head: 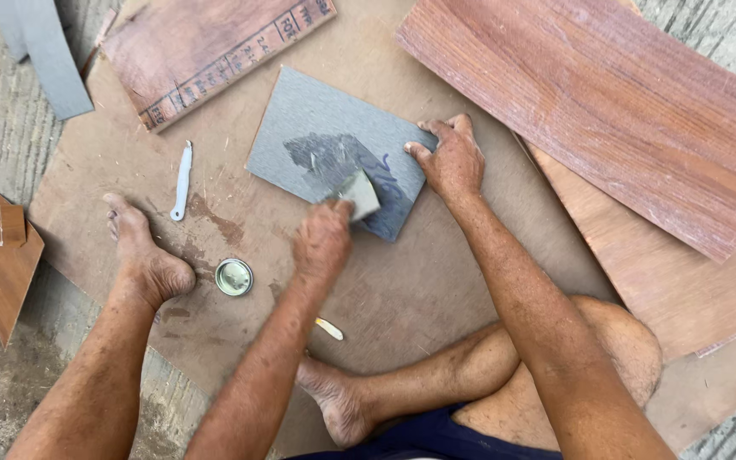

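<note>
A grey rectangular panel [317, 128] lies tilted on a brown plywood sheet [436, 281]. A dark wet smear [330, 162] covers the panel's lower middle. My left hand [321, 243] is closed on a small grey spreader card [359, 194], whose edge rests on the smear. My right hand [451, 160] presses flat on the panel's right corner, fingers spread over its edge. My bare left foot [142, 251] rests on the plywood at the left, and my right foot [334, 400] is tucked under near the bottom.
A round metal tin lid [233, 277] and a white knife [182, 179] lie left of the panel. A small pale stick [329, 328] lies below my left hand. Reddish laminate sheets [598, 111] overlap at the right; another board [206, 51] and a grey strip [44, 51] lie at the top left.
</note>
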A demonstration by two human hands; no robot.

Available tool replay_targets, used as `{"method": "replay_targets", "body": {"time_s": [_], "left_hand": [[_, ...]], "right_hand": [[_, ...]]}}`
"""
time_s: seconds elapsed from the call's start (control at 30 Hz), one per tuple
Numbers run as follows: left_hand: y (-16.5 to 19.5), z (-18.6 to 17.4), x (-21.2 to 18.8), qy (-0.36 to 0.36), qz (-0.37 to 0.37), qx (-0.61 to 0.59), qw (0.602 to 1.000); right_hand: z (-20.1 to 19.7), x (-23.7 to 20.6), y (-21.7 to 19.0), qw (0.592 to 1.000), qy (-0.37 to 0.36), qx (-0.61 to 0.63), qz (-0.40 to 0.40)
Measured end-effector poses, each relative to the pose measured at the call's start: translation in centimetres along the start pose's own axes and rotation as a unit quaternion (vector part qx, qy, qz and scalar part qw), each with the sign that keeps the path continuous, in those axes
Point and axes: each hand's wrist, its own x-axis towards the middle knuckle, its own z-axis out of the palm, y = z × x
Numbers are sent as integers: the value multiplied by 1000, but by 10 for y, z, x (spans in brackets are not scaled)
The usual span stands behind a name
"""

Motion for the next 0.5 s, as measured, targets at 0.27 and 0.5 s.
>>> {"method": "replay_targets", "body": {"time_s": [0.27, 0.5], "left_hand": [[-62, 24, 1, -75, -69, -26, 994], [-54, 23, 25, 109, 13, -42, 993]], "right_hand": [[1, -1, -10, 1000, 12, -13, 0], [10, 10, 3, 1000, 7, -9, 4]]}}
